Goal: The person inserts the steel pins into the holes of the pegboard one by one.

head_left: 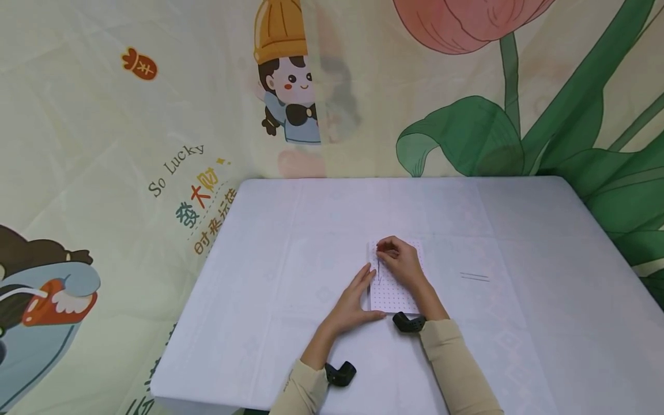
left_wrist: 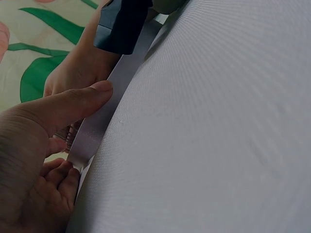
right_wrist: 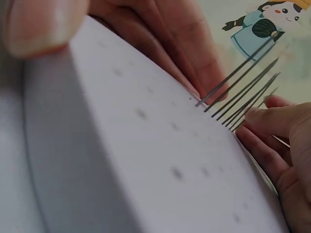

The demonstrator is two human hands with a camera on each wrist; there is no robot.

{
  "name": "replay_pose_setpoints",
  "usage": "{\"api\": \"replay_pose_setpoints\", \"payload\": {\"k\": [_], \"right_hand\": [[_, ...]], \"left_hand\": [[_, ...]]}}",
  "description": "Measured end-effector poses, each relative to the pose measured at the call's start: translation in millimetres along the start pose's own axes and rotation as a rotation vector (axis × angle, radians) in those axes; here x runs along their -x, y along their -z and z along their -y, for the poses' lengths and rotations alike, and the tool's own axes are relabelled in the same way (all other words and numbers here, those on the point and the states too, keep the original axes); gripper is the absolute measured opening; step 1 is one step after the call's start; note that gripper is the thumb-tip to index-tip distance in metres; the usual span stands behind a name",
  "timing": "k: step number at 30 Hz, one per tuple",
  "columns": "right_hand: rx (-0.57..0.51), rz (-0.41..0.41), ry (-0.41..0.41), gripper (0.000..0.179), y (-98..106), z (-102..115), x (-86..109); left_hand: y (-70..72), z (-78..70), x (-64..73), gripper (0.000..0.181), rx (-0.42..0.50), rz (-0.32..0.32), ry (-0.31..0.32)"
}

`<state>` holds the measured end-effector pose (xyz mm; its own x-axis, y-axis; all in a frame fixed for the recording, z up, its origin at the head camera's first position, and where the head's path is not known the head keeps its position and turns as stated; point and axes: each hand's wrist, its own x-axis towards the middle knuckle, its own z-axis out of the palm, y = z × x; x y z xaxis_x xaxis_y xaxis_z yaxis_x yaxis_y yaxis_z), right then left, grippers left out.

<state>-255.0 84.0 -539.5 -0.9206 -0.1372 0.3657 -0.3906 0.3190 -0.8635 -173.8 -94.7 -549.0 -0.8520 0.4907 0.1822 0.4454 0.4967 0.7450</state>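
Observation:
A white board (head_left: 391, 297) dotted with a grid of small holes lies on the table. Several thin dark metal rods (right_wrist: 243, 92) stand in a row along its left side, most slightly tilted in the right wrist view. My right hand (head_left: 402, 259) is over the board's far left part, thumb and forefinger pinching a thin rod at the far end of the row. With fingers stretched along the left edge and thumb against the near edge, my left hand (head_left: 353, 305) rests on the board. The board's side wall (left_wrist: 92, 131) shows beside that thumb in the left wrist view.
Two thin rods (head_left: 474, 276) lie side by side on the white tablecloth (head_left: 290, 276), right of the board. A black wrist camera (head_left: 340, 374) sits on the left wrist, another wrist camera (head_left: 408, 323) on the right. A printed curtain (head_left: 207, 86) hangs behind the table.

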Motion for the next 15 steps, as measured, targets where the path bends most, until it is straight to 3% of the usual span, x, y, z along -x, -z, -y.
{"api": "replay_pose_setpoints", "payload": {"k": [9, 12, 15], "right_hand": [[-0.126, -0.027, -0.059, 0.023, 13, -2, 5.5], [-0.144, -0.097, -0.074, 0.019, 27, 0, 10.4], [-0.122, -0.184, -0.050, 0.016, 55, -1, 18.4]], "left_hand": [[-2.3, -0.1, 0.1, 0.096, -0.005, 0.000, 0.012], [-2.4, -0.6, 0.0, 0.096, 0.000, -0.001, 0.020], [-2.1, -1.5, -0.5, 0.097, -0.001, -0.006, 0.018]]}}
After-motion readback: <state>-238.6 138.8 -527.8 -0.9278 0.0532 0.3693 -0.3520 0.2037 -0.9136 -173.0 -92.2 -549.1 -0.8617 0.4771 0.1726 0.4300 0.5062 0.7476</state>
